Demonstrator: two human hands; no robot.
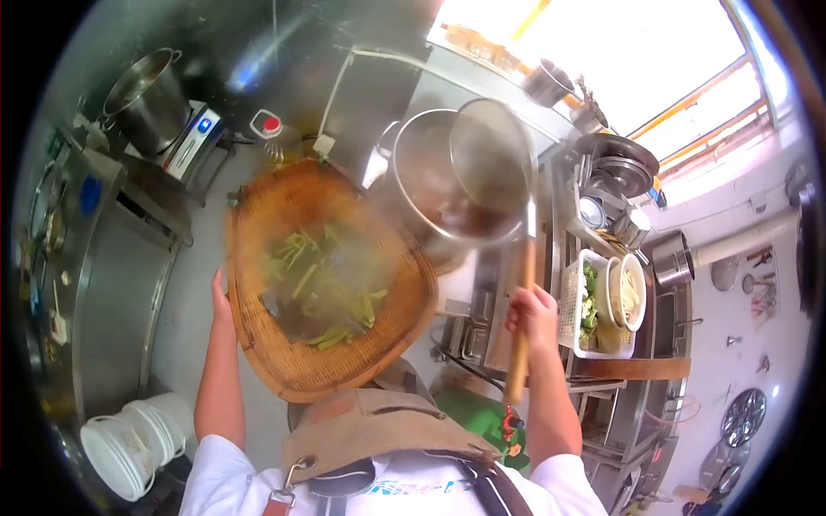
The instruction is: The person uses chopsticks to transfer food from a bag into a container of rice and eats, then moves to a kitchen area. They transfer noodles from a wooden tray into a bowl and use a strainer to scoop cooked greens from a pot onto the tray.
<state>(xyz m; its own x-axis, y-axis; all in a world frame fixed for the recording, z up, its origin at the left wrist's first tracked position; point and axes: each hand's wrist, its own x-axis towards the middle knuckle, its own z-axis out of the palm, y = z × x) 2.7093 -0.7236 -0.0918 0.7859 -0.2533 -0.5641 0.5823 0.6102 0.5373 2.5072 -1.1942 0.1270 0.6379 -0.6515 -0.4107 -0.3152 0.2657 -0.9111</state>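
My left hand (221, 297) grips the left rim of a large round woven bamboo strainer (284, 344), held in front of my chest. Steaming green vegetable pieces (323, 288) lie in its middle. My right hand (533, 314) is closed on the wooden handle (521, 335) of a wire skimmer ladle (490, 163). The ladle's mesh bowl hangs over a big steel pot (422, 172) just beyond the strainer.
A steel stockpot (148, 99) stands at the far left on a counter. White buckets (129, 447) sit low on the left. To the right are a white basket of greens (589, 301), plates, stacked steel bowls (624, 172) and a small pot (671, 258).
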